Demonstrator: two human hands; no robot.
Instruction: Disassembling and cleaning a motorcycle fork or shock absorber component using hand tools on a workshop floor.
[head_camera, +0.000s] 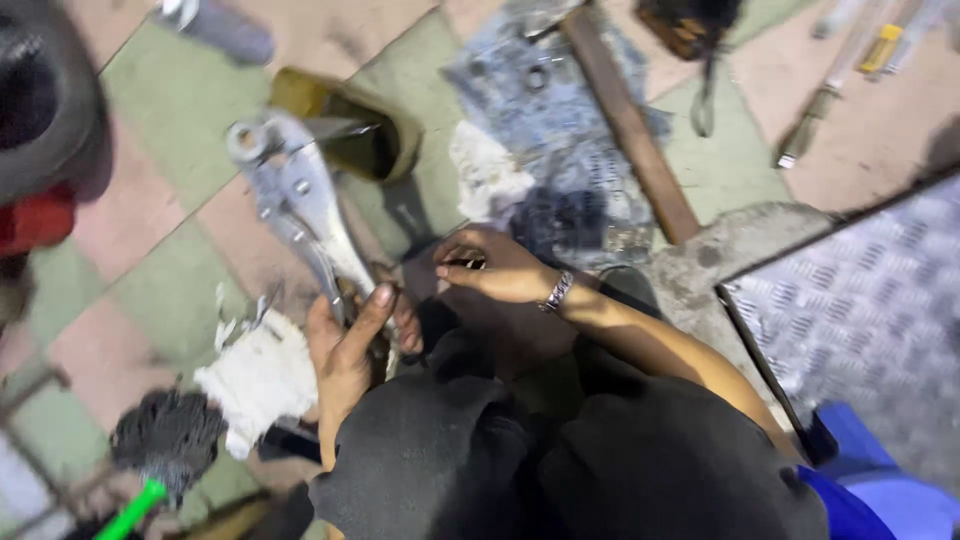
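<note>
Far left edge of the tiled floor (170, 110): dark rubber tyre-like curve (40, 110) with a red part (35, 220) below it. Near the bottom-left corner: round black wire brush with bright green handle (160, 450), and just beside it a crumpled white rag (258, 380).

Work piece: long silver forged-metal arm with a ring eye and bolt heads at its far end (295, 195). Long axis runs diagonally, ring eye up-left toward the floor's top edge, near end down-right into the left hand. Behind its far end sits a cut-open olive-yellow plastic container (370, 130).

Left hand (345, 350): fingers curled tight around the near end of the metal arm, thumb up along the shaft, palm facing right. Full grip, no gap visible. It is the hand on the part; forearm comes up out of the black cloth over the lap (480, 460).

Right hand (495, 268): just right of that near end, apart from the shaft. Fingers bent in, pinching something small and dark at the tips; blurred, can't tell what. Wrist carries a metal bracelet (557, 290), forearm comes in from lower right, palm down.

Further right: greasy grey sheet of paper (560, 120) with a rusty brown steel bar (630, 125) lying across it, loose hand tools (830, 90) near the top-right corner, silver checker plate (870, 290) at the right edge, blue plastic seat (880, 480) at bottom right.
</note>
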